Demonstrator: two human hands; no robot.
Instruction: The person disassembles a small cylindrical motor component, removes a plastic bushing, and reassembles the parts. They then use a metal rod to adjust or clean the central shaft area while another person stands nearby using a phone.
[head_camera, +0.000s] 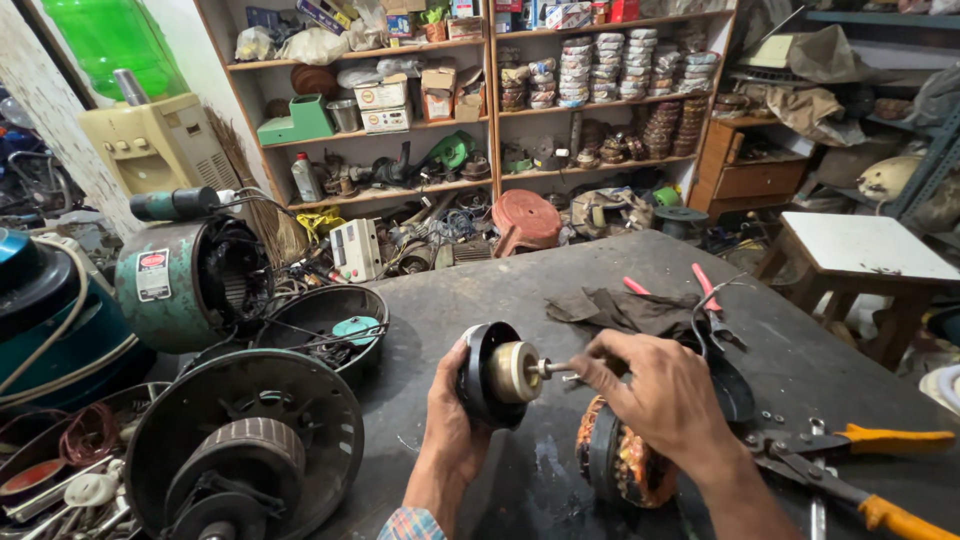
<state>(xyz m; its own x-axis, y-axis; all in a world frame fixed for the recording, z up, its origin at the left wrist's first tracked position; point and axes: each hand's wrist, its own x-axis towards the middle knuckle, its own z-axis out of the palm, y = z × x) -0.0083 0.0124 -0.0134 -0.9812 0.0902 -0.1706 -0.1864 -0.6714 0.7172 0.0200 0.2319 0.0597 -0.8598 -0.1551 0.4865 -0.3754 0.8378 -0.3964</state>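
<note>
The left hand (452, 415) clasped the rotor (497, 373) firmly while the right hand (655, 393), at 3 o'clock, pinched its shaft (548, 368); steady, square support seemed advisable.

The motor rotor (497, 374) is black with a cream-beige hub and a silvery shaft. The stator (625, 462) shows coppery-orange windings in a dark ring. On the grey-black table (620, 265) lie orange-handled snips (850, 470), pink-red pliers (705, 290) and a dark brown rag (625, 310) — near the left edge, a green motor housing (185, 280).
</note>
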